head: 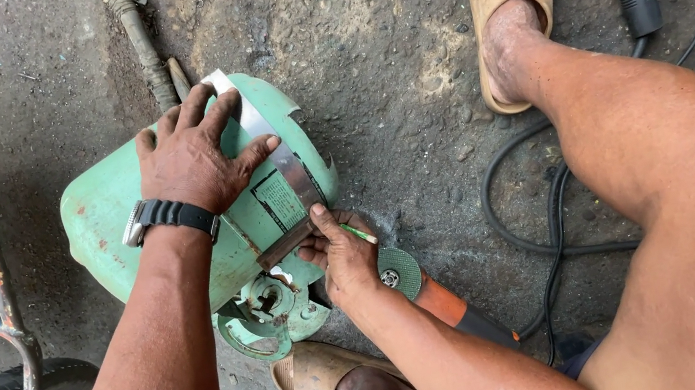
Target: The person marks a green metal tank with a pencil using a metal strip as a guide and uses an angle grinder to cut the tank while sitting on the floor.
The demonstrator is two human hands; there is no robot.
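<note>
Your left hand (191, 161) spread flat, fingers wide, pinning the metal strip (280, 161) on the green gas cylinder (109, 218), right hand (344, 257) fingers pinching a green marker (361, 234) at the strip's end, angle grinder (426, 290) on the floor just beside

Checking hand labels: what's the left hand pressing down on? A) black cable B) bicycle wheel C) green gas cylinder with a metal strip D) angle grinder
C: the left hand lies spread on the green gas cylinder, fingers over the metal strip.

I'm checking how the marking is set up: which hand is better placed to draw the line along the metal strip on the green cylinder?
Probably the right hand: it holds a green marker at the metal strip's lower end. The left hand lies spread on the green cylinder, pressing the strip.
</note>
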